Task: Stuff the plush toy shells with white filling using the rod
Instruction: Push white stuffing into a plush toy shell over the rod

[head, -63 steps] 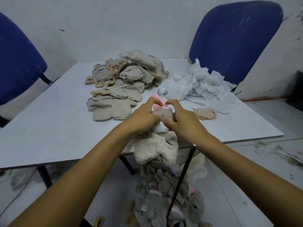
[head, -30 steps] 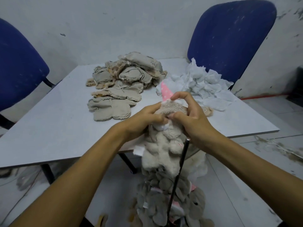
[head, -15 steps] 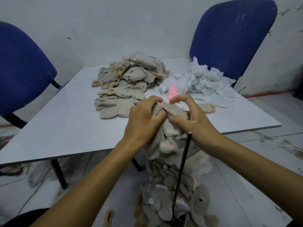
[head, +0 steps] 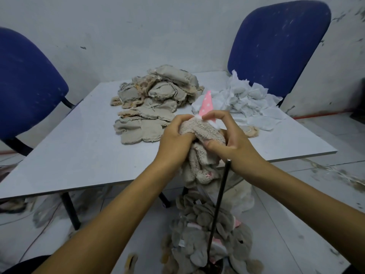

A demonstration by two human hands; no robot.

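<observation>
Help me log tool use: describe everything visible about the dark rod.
The rod is thin, straight and dark, apparently metal, with a small flat cap at its top end. It stands nearly upright, leaning slightly right, its top just below the right hand and beside the hanging plush toy; contact with either is unclear. Its lower end sinks into a pile of grey plush pieces on the floor, seemingly into a dark base.

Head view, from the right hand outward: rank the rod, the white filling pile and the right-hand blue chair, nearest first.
1. Rod: upright, its top just under the right hand.
2. White filling pile: on the table, beyond the hand, to the right.
3. Blue chair: behind the table's far right corner.
</observation>
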